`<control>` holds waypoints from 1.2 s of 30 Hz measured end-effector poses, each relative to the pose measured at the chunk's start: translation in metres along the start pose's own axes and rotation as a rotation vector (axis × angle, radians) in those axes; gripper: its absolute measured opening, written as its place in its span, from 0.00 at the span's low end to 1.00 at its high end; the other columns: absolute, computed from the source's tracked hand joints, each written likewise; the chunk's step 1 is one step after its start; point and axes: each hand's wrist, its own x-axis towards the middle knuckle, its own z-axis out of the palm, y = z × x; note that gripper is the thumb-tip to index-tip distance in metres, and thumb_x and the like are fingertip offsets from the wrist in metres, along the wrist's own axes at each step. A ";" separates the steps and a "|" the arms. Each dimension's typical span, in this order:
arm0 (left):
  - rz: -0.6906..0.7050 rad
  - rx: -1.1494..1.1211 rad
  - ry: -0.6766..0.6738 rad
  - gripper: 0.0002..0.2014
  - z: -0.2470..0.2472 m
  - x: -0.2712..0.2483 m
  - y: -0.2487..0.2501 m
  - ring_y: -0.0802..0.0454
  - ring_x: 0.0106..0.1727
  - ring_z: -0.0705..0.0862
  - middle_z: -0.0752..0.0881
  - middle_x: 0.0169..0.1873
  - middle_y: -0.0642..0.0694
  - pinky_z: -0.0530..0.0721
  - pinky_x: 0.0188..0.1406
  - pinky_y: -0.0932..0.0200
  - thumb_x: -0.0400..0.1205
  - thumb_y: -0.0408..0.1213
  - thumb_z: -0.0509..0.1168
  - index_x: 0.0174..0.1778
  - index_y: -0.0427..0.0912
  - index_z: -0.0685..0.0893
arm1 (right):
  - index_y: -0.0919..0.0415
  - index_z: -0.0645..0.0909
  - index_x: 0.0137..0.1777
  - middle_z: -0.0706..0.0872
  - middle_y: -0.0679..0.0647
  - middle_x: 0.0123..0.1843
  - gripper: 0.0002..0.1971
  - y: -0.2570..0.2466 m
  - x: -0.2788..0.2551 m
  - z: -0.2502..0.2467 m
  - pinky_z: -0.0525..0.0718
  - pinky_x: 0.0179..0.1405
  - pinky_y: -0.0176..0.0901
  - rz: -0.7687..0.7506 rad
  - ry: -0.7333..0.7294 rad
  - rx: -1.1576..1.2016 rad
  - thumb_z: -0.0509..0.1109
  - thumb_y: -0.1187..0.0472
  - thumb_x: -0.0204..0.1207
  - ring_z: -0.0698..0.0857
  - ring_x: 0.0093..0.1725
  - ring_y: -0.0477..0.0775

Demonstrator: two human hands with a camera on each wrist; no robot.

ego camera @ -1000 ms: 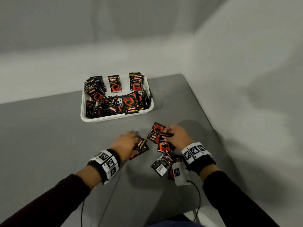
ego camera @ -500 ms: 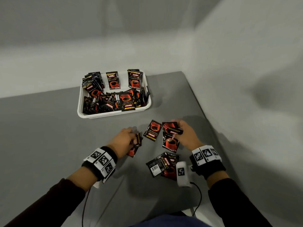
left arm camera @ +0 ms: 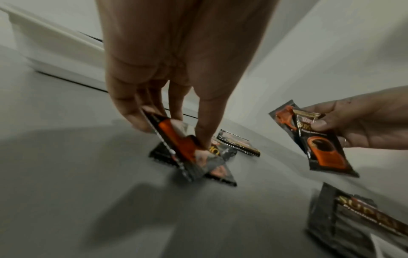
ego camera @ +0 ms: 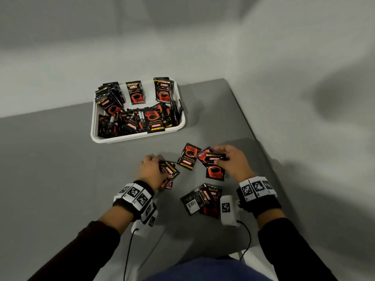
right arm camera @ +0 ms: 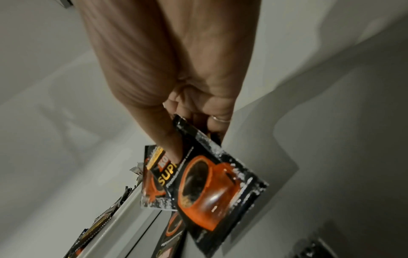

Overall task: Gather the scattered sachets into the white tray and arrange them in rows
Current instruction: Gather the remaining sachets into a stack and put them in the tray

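Black and red coffee sachets fill the white tray at the back of the grey table. My right hand pinches a few sachets just above the table; the right wrist view shows my right hand with its thumb on these sachets. My left hand pinches a sachet tilted up on its edge over others lying flat; the left wrist view shows my left hand on this sachet. One loose sachet lies between the hands. A few more sachets lie near my right wrist.
The table's right edge runs close beside my right hand, with pale floor beyond. A white wall stands behind the tray. Cables trail from both wrist cameras toward my body.
My right hand has lifted its sachets and shifted right, away from the one left flat between the hands. My left hand has tipped its sachet up on edge.
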 end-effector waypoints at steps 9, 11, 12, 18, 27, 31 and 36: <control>0.052 -0.193 -0.138 0.32 -0.001 -0.004 0.000 0.51 0.54 0.78 0.81 0.54 0.45 0.79 0.51 0.60 0.70 0.25 0.72 0.68 0.47 0.69 | 0.54 0.82 0.51 0.87 0.50 0.53 0.17 0.008 -0.001 -0.002 0.83 0.48 0.31 -0.028 0.023 0.041 0.70 0.77 0.70 0.85 0.50 0.47; 0.085 -0.286 -0.202 0.30 -0.011 -0.001 -0.001 0.53 0.51 0.79 0.80 0.49 0.49 0.80 0.49 0.65 0.70 0.24 0.73 0.66 0.44 0.74 | 0.56 0.84 0.49 0.88 0.55 0.52 0.16 0.007 -0.004 -0.002 0.85 0.52 0.41 -0.039 0.040 0.042 0.71 0.77 0.69 0.87 0.50 0.52; 0.107 -0.310 -0.216 0.27 -0.018 0.001 0.000 0.51 0.50 0.81 0.81 0.47 0.50 0.81 0.49 0.64 0.69 0.23 0.74 0.63 0.42 0.77 | 0.56 0.84 0.48 0.88 0.56 0.50 0.15 0.007 -0.007 -0.003 0.85 0.52 0.42 -0.058 0.049 0.031 0.72 0.77 0.69 0.87 0.48 0.52; 0.539 0.005 -0.286 0.09 -0.053 0.030 0.040 0.52 0.54 0.80 0.79 0.59 0.48 0.77 0.51 0.66 0.70 0.30 0.75 0.45 0.38 0.87 | 0.58 0.87 0.40 0.84 0.45 0.38 0.13 -0.002 -0.028 -0.011 0.76 0.44 0.23 -0.277 -0.004 -0.163 0.71 0.77 0.65 0.82 0.40 0.41; 0.978 0.856 -0.460 0.19 -0.013 0.067 0.092 0.48 0.80 0.56 0.61 0.80 0.54 0.60 0.77 0.46 0.77 0.40 0.67 0.65 0.51 0.81 | 0.36 0.73 0.59 0.87 0.51 0.38 0.32 -0.001 -0.053 -0.034 0.87 0.38 0.34 -0.115 0.073 0.070 0.73 0.74 0.67 0.87 0.38 0.43; 1.016 0.827 -0.440 0.21 -0.011 0.071 0.085 0.46 0.75 0.64 0.70 0.72 0.50 0.61 0.74 0.46 0.77 0.40 0.67 0.67 0.51 0.78 | 0.53 0.76 0.57 0.88 0.56 0.40 0.22 0.003 -0.060 -0.033 0.89 0.40 0.47 -0.043 0.112 0.185 0.71 0.77 0.69 0.88 0.38 0.52; 0.881 0.571 -0.397 0.26 -0.015 0.067 0.067 0.48 0.65 0.69 0.74 0.63 0.50 0.70 0.57 0.57 0.69 0.35 0.75 0.62 0.48 0.74 | 0.67 0.83 0.42 0.86 0.57 0.37 0.07 0.006 -0.060 -0.030 0.89 0.39 0.42 -0.009 0.191 0.302 0.72 0.78 0.69 0.87 0.33 0.46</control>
